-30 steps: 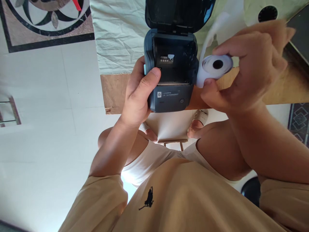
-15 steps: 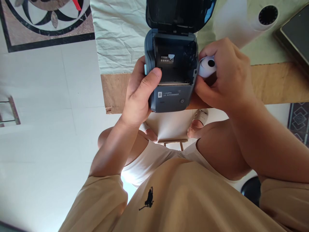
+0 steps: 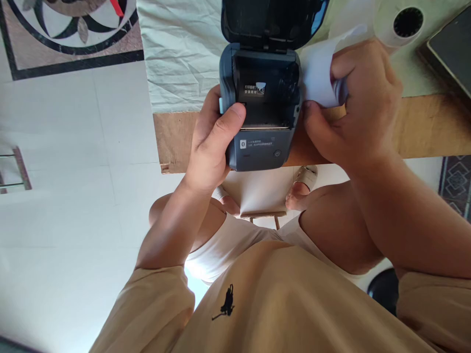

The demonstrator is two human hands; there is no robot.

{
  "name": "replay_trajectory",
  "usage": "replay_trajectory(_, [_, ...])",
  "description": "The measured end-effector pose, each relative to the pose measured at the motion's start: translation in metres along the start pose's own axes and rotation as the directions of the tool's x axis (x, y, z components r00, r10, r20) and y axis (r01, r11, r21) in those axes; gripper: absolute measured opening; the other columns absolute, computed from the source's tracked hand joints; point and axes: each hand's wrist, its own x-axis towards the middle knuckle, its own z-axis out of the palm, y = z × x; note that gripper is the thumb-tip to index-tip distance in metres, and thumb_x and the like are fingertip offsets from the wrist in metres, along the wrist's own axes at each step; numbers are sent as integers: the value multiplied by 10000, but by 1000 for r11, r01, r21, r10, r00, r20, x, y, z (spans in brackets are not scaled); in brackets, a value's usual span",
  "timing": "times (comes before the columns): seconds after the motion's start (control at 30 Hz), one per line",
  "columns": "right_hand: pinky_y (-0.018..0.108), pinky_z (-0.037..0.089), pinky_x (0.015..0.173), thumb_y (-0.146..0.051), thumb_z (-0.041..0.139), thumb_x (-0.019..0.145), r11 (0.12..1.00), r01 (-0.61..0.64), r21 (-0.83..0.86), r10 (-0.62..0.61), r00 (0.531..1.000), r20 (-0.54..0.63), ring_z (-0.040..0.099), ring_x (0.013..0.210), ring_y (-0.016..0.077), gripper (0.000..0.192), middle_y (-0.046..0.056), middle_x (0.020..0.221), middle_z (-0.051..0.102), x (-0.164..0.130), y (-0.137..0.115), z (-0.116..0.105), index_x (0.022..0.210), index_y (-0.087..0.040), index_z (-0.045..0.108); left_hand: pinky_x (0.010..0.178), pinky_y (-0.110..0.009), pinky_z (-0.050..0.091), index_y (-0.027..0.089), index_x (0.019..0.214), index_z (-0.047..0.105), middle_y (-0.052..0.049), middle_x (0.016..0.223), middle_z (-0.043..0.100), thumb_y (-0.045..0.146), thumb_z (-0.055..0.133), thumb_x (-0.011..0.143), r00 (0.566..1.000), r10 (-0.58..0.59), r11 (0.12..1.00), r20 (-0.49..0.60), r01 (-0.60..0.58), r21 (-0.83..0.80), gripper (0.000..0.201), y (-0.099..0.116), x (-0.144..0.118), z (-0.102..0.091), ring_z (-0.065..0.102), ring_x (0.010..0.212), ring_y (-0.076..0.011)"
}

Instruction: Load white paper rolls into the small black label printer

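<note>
A dark blue-grey label printer [image 3: 263, 93] is held over the table's near edge, its black lid [image 3: 274, 22] swung up and back. Its paper compartment holds no roll. My left hand [image 3: 217, 132] grips the printer's left side, thumb over the rim of the compartment. Beside the printer's right side, my right hand [image 3: 356, 103] is closed around a white paper roll [image 3: 319, 73]. The thumb lies along the roll's near end, and the far fingers are partly hidden behind it.
A pale green cloth [image 3: 180, 54] covers the wooden table [image 3: 415, 130]. At the back right stands a clear bottle-like container with a black round end [image 3: 408, 22], partly hidden. A dark flat box [image 3: 452, 54] lies at the right edge. Below, a wooden stool [image 3: 263, 214] shows between the legs.
My right hand has shifted slightly right and away from me, turning the roll so its side shows rather than its end. My left hand and the printer have hardly moved.
</note>
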Motion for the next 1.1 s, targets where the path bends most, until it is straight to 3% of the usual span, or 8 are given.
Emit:
replay_trajectory(0.2, [261,395,717,-205,492,697,1000,-12,16,12,1000,-7,468,812,108,222,23,848,472,-1,2,0,882,-186,372,563,-262,410,258,855,538,-17,734,489,383,537,751,1000,3,1000,25,-4,14,163,-1,2,-4,521,674,-138])
replay_trajectory(0.33, [208,364,622,-258,528,690,999,-7,37,6,1000,22,426,718,64,261,3,788,454,-2,3,3,879,-186,363,551,-261,409,261,857,542,-22,737,491,382,546,745,1000,11,1000,28,-11,10,166,-1,2,-4,519,691,-143])
replay_trajectory(0.6, [225,295,577,-282,499,699,1000,-11,16,9,993,114,363,677,70,277,14,725,418,2,5,6,708,-167,248,582,-275,415,261,861,537,-11,742,526,425,562,722,1000,9,1000,27,-10,28,217,-3,3,-6,539,688,-145])
replay_trajectory(1.1, [262,350,606,-302,471,708,996,-87,1,86,985,149,412,694,96,211,33,772,459,1,4,6,765,-177,311,608,-291,421,284,850,553,-18,793,532,409,554,728,1000,-9,999,18,8,42,174,-1,1,-5,535,720,-153])
